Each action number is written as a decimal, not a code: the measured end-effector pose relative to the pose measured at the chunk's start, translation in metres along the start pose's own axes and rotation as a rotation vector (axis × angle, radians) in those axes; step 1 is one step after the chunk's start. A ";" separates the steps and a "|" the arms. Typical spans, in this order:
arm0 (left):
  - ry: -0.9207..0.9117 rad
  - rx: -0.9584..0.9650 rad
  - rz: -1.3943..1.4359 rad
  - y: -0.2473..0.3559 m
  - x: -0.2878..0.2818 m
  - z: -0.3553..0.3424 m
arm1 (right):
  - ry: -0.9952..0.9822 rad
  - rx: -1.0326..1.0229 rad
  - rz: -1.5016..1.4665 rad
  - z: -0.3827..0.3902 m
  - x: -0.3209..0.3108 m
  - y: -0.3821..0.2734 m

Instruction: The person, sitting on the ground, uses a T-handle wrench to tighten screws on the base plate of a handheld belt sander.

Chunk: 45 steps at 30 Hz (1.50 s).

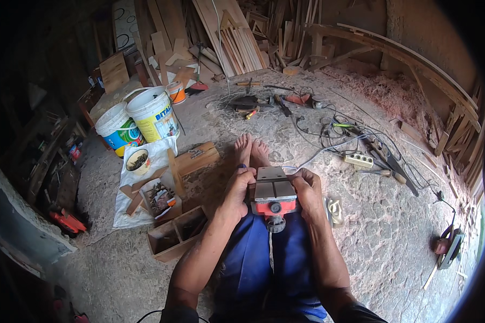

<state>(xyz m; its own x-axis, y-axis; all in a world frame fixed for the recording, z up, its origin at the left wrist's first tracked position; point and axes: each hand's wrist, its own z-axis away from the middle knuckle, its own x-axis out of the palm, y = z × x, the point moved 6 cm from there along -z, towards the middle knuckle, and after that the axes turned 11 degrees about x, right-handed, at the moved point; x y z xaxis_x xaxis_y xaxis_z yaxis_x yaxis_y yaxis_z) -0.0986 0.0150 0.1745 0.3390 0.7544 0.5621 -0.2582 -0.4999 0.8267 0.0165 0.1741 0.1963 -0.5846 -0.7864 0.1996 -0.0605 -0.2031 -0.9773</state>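
I sit on the ground with my legs stretched out in blue trousers and my bare feet (251,149) ahead. An orange power planer (274,195) lies upside down on my lap, its grey metal sole facing up. My left hand (238,188) grips its left side, with something small and blue at the fingertips. My right hand (308,189) holds its right side. A round grey knob on the planer points toward me.
A partitioned wooden box (176,232) and a white cloth (145,183) with wood blocks and a small cup lie left. Two white buckets (140,118) stand beyond. Cables, a power strip (358,159) and hand tools lie right. Planks are stacked at the back wall.
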 end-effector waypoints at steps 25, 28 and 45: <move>-0.020 -0.027 0.014 0.006 0.010 0.003 | -0.022 -0.008 0.024 -0.009 -0.001 0.007; -0.019 -0.027 -0.003 0.004 0.006 0.001 | -0.031 0.004 -0.004 -0.007 0.001 0.003; -0.021 -0.027 0.036 0.010 0.017 0.013 | -0.050 0.014 0.008 -0.006 -0.002 0.003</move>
<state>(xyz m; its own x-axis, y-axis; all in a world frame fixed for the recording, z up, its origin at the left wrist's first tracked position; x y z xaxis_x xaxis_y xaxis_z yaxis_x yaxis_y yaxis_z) -0.0838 0.0169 0.1925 0.3479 0.7268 0.5922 -0.2949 -0.5147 0.8050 0.0129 0.1782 0.1924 -0.5439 -0.8160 0.1956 -0.0445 -0.2047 -0.9778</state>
